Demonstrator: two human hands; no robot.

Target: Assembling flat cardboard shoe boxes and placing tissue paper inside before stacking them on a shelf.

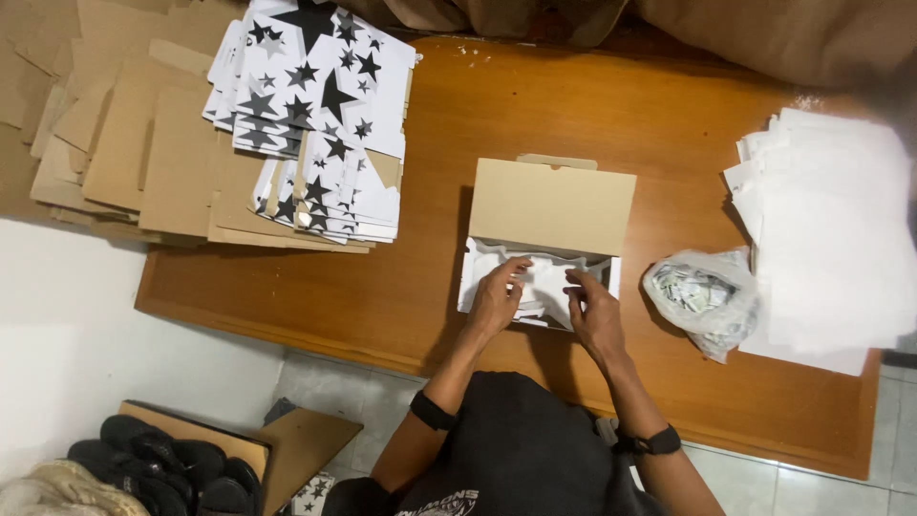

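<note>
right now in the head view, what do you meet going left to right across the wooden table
flat brown cardboard → star-printed sheets → open box with the left hand and right hand in it → plastic bag → white paper stack
</note>
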